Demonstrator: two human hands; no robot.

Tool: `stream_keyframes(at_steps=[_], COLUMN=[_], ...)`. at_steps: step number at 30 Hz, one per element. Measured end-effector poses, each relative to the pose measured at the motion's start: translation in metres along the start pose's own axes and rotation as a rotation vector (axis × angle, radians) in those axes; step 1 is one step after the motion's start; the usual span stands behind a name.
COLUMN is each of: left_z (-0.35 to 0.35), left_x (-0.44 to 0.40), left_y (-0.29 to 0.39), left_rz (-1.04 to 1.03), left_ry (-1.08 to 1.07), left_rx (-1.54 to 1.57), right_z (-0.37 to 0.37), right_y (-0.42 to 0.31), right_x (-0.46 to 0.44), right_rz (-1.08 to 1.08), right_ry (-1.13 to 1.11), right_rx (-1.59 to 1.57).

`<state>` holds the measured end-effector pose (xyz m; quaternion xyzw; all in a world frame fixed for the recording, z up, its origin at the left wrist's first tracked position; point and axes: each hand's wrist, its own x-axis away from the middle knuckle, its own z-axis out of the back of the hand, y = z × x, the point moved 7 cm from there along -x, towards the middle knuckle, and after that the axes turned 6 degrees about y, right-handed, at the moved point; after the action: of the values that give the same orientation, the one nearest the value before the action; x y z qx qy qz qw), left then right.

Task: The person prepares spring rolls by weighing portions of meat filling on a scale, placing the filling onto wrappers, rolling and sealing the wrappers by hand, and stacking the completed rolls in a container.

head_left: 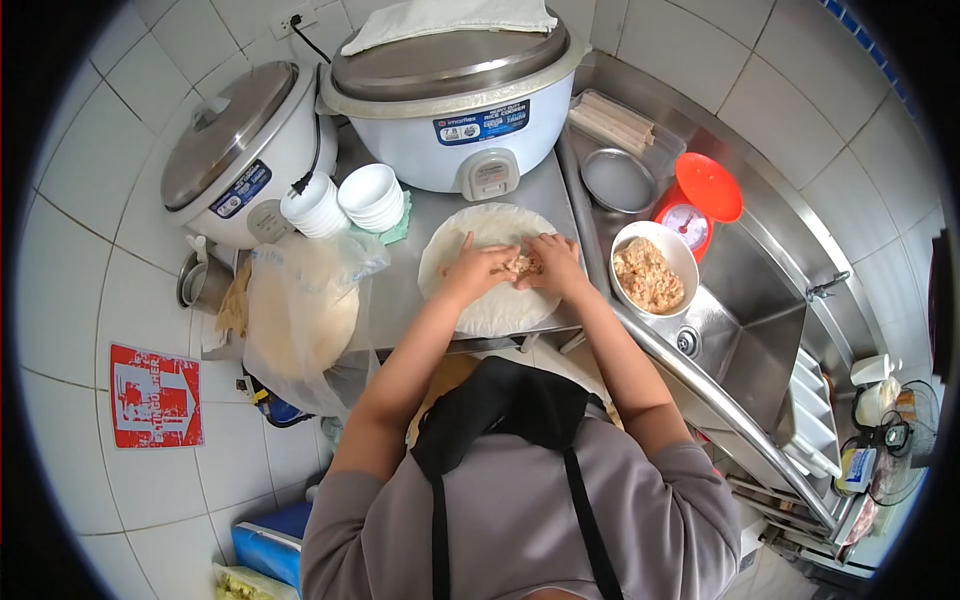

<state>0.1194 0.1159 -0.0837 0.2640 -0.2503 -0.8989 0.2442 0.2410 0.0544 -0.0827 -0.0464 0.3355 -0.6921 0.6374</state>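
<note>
A round, pale, thin wrapper sheet (505,308) lies flat on the steel table. Near its middle is a small mound of chunky filling (523,264), partly covered by fingers. From the left, my left hand (482,266) touches the filling with bent fingertips. My right hand (553,262) presses against its other side, fingers curled around it. Both hands are closed on the filling between them. To the right, a white bowl (690,262) holds more of the same chunky mixture.
Two rice cookers (400,130) (236,160) stand behind, with stacked white bowls (370,198) before them. A plastic bag of round wrappers (300,310) lies left. On the right are a red scale (688,222), a round metal pan (618,181) and a sink (735,310).
</note>
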Motion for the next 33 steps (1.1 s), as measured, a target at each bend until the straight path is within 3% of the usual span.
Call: stream_keyframes(at_steps=[5,11,14,16,20,23,31,33], left_z=[-0.022,-0.015,-0.028,-0.037,-0.03,-0.027,-0.001,0.001], left_x=[-0.006,-0.01,-0.016,-0.023,-0.023,-0.017,-0.008,-0.008], left_y=[-0.005,0.015,0.019,0.016,0.015,0.003,-0.013,-0.016], left_rz=[0.006,-0.033,-0.067,-0.067,-0.058,-0.031,-0.066,-0.085], left_ry=[-0.058,0.022,-0.037,-0.127,-0.052,-0.143,0.02,-0.038], left_rx=[-0.062,-0.025,-0.062,-0.122,-0.028,-0.104,-0.081,-0.045], right_z=[-0.011,0.015,0.003,0.003,0.016,0.019,0.014,0.015], right_y=[0.008,0.008,0.017,0.021,0.025,0.009,0.024,0.023], right_x=[0.003,0.011,0.009,0.009,0.008,0.009,0.012,0.013], right_rz=[-0.018,0.084,0.113,0.098,-0.063,0.15,-0.03,-0.045], right_ry=[-0.067,0.066,0.012,0.019,-0.04,0.026,-0.03,-0.054], right_rx=[0.181,0.061,0.16,0.143,0.021,0.003,0.031,0.099])
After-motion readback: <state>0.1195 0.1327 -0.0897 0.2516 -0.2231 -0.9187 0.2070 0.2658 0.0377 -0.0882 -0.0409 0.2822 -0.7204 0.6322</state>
